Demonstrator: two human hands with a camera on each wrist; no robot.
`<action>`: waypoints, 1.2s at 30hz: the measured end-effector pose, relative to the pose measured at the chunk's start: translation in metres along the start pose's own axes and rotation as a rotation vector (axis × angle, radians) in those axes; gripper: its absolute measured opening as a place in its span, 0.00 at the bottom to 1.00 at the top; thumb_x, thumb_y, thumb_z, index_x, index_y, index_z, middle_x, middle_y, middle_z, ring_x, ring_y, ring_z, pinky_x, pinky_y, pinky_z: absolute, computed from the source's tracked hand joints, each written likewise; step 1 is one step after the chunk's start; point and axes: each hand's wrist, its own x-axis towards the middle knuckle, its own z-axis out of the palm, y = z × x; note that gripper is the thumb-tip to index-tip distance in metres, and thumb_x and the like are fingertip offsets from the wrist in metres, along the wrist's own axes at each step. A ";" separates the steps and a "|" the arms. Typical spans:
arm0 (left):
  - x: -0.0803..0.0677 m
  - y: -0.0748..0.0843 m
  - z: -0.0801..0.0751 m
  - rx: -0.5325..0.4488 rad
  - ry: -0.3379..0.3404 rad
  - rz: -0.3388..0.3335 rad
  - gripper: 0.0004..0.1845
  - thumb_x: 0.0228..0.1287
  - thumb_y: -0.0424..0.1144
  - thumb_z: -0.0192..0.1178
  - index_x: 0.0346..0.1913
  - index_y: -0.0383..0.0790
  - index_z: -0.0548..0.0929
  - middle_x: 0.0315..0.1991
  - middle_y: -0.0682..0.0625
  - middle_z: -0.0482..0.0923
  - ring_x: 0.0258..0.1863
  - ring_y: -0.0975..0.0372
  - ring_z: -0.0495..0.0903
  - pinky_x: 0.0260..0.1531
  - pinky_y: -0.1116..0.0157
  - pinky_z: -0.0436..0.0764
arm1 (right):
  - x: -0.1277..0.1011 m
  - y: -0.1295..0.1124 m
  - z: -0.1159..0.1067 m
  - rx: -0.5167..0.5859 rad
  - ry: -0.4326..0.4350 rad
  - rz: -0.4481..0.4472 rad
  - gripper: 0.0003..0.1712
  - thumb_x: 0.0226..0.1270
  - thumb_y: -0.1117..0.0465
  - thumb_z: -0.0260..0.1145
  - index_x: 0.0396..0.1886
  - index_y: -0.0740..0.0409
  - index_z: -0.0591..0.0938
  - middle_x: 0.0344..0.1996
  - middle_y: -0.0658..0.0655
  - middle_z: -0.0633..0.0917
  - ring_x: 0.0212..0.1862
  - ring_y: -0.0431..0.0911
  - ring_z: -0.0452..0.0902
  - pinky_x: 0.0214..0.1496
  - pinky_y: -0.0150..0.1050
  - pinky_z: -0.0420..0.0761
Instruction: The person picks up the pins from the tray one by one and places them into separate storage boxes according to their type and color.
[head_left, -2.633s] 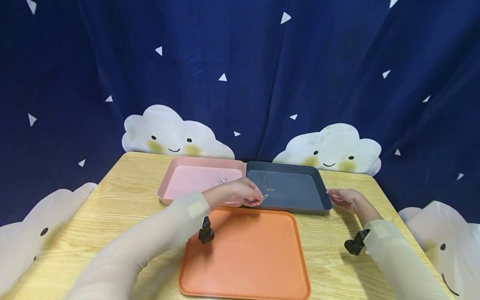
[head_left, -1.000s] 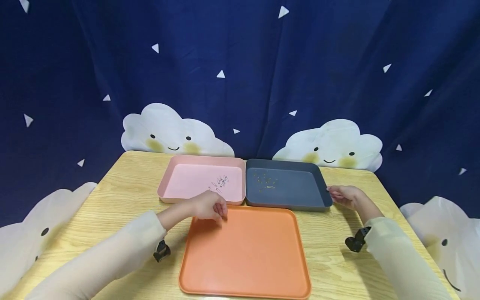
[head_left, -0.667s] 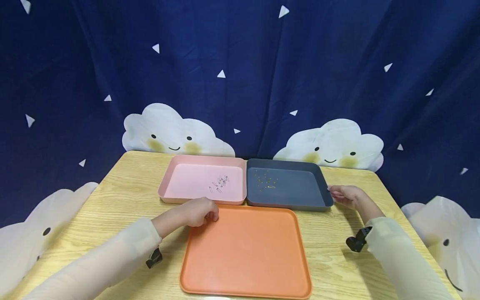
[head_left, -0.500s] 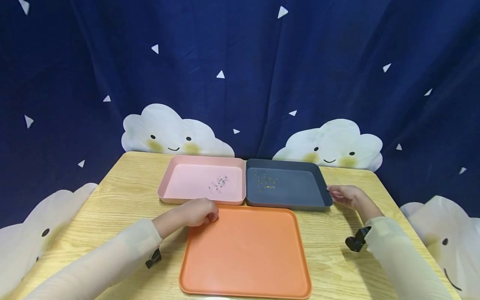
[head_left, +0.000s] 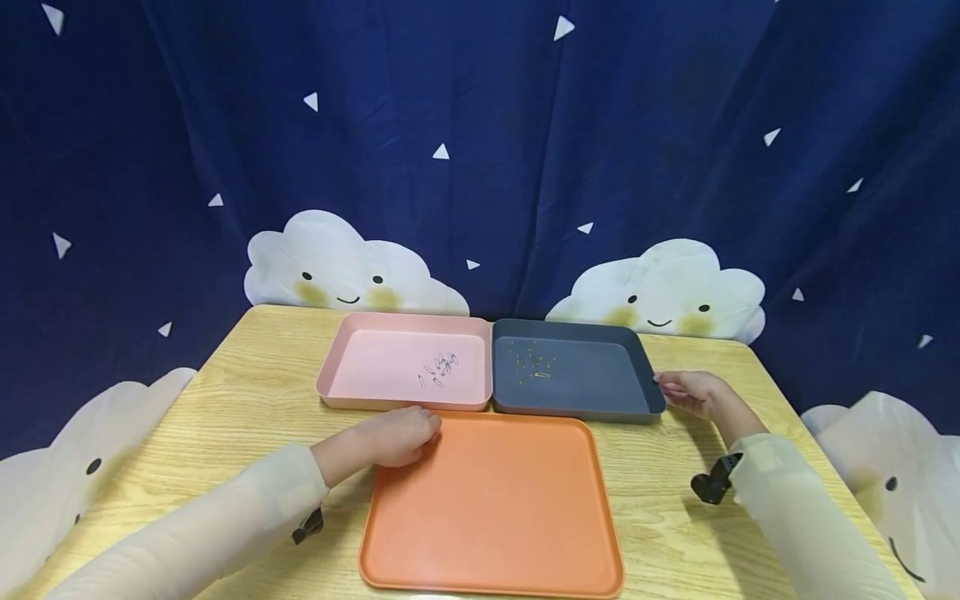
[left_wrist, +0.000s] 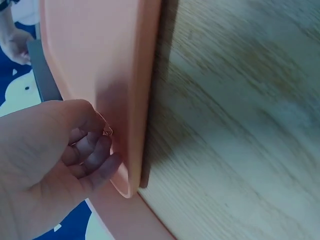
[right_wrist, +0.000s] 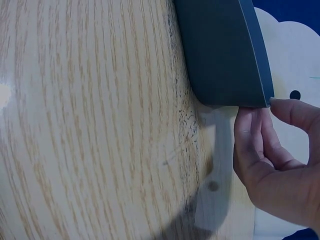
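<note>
My left hand [head_left: 397, 433] lies on the far left corner of the empty orange tray [head_left: 495, 508]. In the left wrist view its fingers [left_wrist: 92, 155] are curled and touch the orange tray [left_wrist: 90, 50] just inside the rim, holding nothing. My right hand [head_left: 686, 393] is at the near right corner of the grey tray [head_left: 577, 414]. The right wrist view shows that hand [right_wrist: 265, 145] pinching the corner of the grey tray [right_wrist: 225, 50], thumb above and fingers under the rim. Small gold clips [head_left: 534, 365] lie in the grey tray, silver clips [head_left: 438, 371] in the pink tray [head_left: 401, 402].
The three trays sit on a wooden table [head_left: 247, 392], pink and grey side by side behind the orange one. A dark blue curtain with white cloud shapes [head_left: 337, 271] hangs right behind the table's far edge.
My left hand let a gold clip go into the grey tray and drew back to the orange tray's far left corner, where it has settled. The right hand has stayed put.
</note>
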 end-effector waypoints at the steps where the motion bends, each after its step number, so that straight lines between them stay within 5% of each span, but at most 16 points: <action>1: 0.000 0.000 0.000 -0.021 -0.003 -0.007 0.07 0.53 0.28 0.61 0.27 0.42 0.73 0.23 0.54 0.71 0.26 0.64 0.71 0.30 0.70 0.76 | 0.000 0.000 0.000 -0.001 -0.002 0.001 0.16 0.70 0.65 0.54 0.24 0.46 0.81 0.24 0.45 0.83 0.30 0.33 0.80 0.36 0.25 0.82; 6: 0.003 0.000 -0.001 -0.236 0.036 -0.033 0.05 0.46 0.27 0.61 0.24 0.40 0.77 0.20 0.54 0.73 0.21 0.71 0.65 0.23 0.78 0.67 | 0.000 0.000 0.001 -0.020 0.019 0.007 0.11 0.70 0.64 0.55 0.29 0.50 0.80 0.24 0.45 0.84 0.30 0.33 0.80 0.36 0.25 0.83; 10: 0.006 0.002 -0.003 -0.429 0.027 -0.099 0.04 0.49 0.27 0.59 0.24 0.39 0.79 0.19 0.54 0.75 0.21 0.74 0.64 0.22 0.79 0.66 | 0.000 0.000 0.001 -0.028 0.030 0.004 0.07 0.70 0.64 0.56 0.32 0.53 0.79 0.24 0.44 0.84 0.30 0.34 0.80 0.36 0.25 0.83; 19: 0.015 0.010 0.000 -1.074 -0.128 -0.401 0.07 0.61 0.28 0.53 0.32 0.28 0.81 0.24 0.47 0.82 0.24 0.65 0.78 0.30 0.70 0.83 | 0.002 0.001 -0.001 -0.011 0.016 0.002 0.14 0.70 0.64 0.55 0.25 0.47 0.80 0.24 0.44 0.83 0.30 0.33 0.79 0.36 0.25 0.82; 25: 0.026 0.015 0.007 -1.411 -0.187 -0.533 0.08 0.64 0.29 0.53 0.39 0.27 0.81 0.26 0.54 0.82 0.27 0.67 0.80 0.31 0.73 0.82 | 0.000 0.000 0.000 -0.010 0.033 0.008 0.05 0.70 0.64 0.56 0.38 0.55 0.79 0.25 0.44 0.83 0.30 0.34 0.80 0.37 0.25 0.83; 29: 0.036 0.017 0.008 -1.560 -0.187 -0.619 0.10 0.66 0.32 0.54 0.44 0.27 0.80 0.27 0.55 0.83 0.26 0.68 0.80 0.31 0.74 0.82 | 0.001 -0.001 0.000 -0.013 0.042 0.010 0.12 0.70 0.64 0.56 0.50 0.62 0.74 0.25 0.44 0.84 0.30 0.34 0.80 0.37 0.25 0.83; 36: 0.061 0.024 -0.001 -1.626 -0.157 -0.669 0.12 0.66 0.32 0.57 0.48 0.26 0.79 0.26 0.53 0.82 0.26 0.67 0.80 0.31 0.74 0.84 | 0.000 -0.001 0.000 0.009 0.050 0.013 0.08 0.69 0.65 0.57 0.46 0.60 0.77 0.25 0.45 0.84 0.32 0.34 0.81 0.38 0.26 0.84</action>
